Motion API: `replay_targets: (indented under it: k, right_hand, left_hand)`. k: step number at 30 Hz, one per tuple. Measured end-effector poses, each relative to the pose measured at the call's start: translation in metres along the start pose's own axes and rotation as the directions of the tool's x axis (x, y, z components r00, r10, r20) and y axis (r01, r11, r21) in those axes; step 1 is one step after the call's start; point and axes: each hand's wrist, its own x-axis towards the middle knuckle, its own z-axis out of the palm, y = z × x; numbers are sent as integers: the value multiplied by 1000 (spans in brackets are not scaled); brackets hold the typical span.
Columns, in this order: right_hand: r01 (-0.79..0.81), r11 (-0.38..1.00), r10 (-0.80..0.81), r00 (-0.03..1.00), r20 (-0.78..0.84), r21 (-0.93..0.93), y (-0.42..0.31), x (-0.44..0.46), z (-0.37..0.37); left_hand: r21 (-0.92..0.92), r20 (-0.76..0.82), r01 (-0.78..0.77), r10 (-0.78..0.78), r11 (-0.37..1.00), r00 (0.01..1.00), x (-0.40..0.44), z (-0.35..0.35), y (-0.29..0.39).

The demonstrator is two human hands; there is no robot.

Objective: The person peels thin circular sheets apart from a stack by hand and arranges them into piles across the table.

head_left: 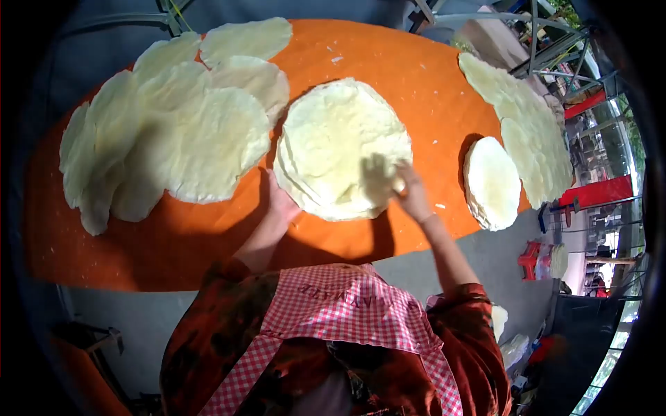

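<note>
A thick stack of pale, round flat sheets [340,139] lies on the orange table [347,48], in front of my body. At the stack's lower left edge is my left hand [281,199], its fingers partly hidden against the side of the stack. My right hand [411,188] is at the lower right edge, its fingers bent over the rim and casting a shadow on the top sheet. Whether those fingers pinch a sheet is too unclear to tell.
Overlapping pale sheets [222,139] spread over the table's left side. A smaller stack [491,182] and more overlapping sheets [531,139] lie at the right. Small crumbs dot the tabletop. A red stool [530,261] stands on the floor at the right.
</note>
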Motion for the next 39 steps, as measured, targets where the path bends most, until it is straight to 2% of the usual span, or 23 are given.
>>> replay_targets:
  k: [2, 4, 6, 7, 10, 14, 15, 16, 17, 18, 21, 22, 24, 26, 29, 32, 33, 34, 35, 36, 37, 38, 39]
  right_hand:
    - [-36, 955, -15, 986, 168, 295, -74, 8, 23]
    - [134, 991, -135, 973, 185, 17, -118, 11, 52]
    - [157, 966, -95, 953, 287, -204, -125, 13, 80]
    - [183, 929, -153, 981, 117, -321, -120, 18, 95]
    - [198, 949, -188, 980, 67, -245, -99, 17, 97]
    - [378, 917, -351, 917, 188, -131, -77, 1, 29]
    - [462, 875, -422, 874, 241, -143, -61, -13, 14]
    - [522, 841, -464, 832, 304, -145, -45, -25, -1]
    - [529, 837, -457, 817, 350, -141, -23, -39, -6]
    - [515, 846, -427, 810, 401, -140, 1, -54, -6]
    - [533, 759, -290, 791, 540, -374, 12, -81, -5]
    - [258, 938, -26, 717, 696, -231, -34, -54, -26]
    - [49, 997, -13, 837, 546, -51, -75, -33, -14]
    - [-40, 980, -11, 968, 251, 196, -99, -17, 28]
    - [-13, 993, 28, 991, 128, -117, -108, -8, 82]
    - [18, 976, 0, 996, 84, -215, -88, -9, 105]
    - [3, 995, -3, 1000, -1, -96, -79, -7, 106]
    - [-204, 977, 210, 968, 136, -59, -80, 3, 86]
    - [-149, 988, 150, 988, 35, -32, -46, 9, 82]
    - [-235, 972, 236, 966, 105, -20, -15, 29, 64]
    - [-427, 904, 419, 896, 144, 22, -16, 51, 24]
    - [-372, 921, 374, 928, 7, 115, -24, 67, -12]
    - [-221, 937, 245, 968, -57, 270, -14, 73, -32]
  left_hand:
    - [56, -64, 91, -87, 994, 994, -5, -21, -1]
    - [54, -90, 47, -42, 997, 995, -2, -9, -1]
    - [89, -211, -21, 40, 996, 977, -3, 12, -7]
    - [105, -273, 26, 4, 994, 962, -3, 6, -7]
    - [239, -411, 143, -34, 961, 911, -2, -3, -11]
    - [201, -288, 278, -215, 939, 933, -32, 33, -46]
    - [405, -514, 528, -292, 746, 807, -55, 28, -49]
    - [398, -417, 486, -318, 778, 851, -64, 26, -53]
    - [380, -316, 447, -340, 810, 886, -72, 25, -57]
    - [171, -270, 327, -275, 929, 923, -75, 36, -61]
    - [68, -361, 452, -401, 889, 842, -70, -11, -50]
    - [125, -357, 455, -388, 882, 850, -68, -9, -50]
    - [247, -351, 453, -357, 857, 866, -64, -1, -47]
    - [304, -335, 457, -355, 836, 873, -61, -7, -45]
    - [290, -354, 442, -334, 849, 874, -66, -16, -48]
    - [670, -515, 439, -51, 598, 856, -81, -6, -49]
    - [736, -452, 375, -4, 564, 892, -87, -5, -49]
    - [793, -384, 307, 39, 526, 923, -93, -5, -50]
    - [843, -310, 232, 86, 486, 947, -97, -5, -50]
    - [884, -237, 158, 130, 440, 963, -101, -5, -50]
    - [866, -242, 163, 112, 472, 964, -101, -3, -55]
    - [848, -245, 166, 96, 503, 965, -97, -1, -60]
    - [895, -252, 178, 134, 408, 958, -94, -16, -65]
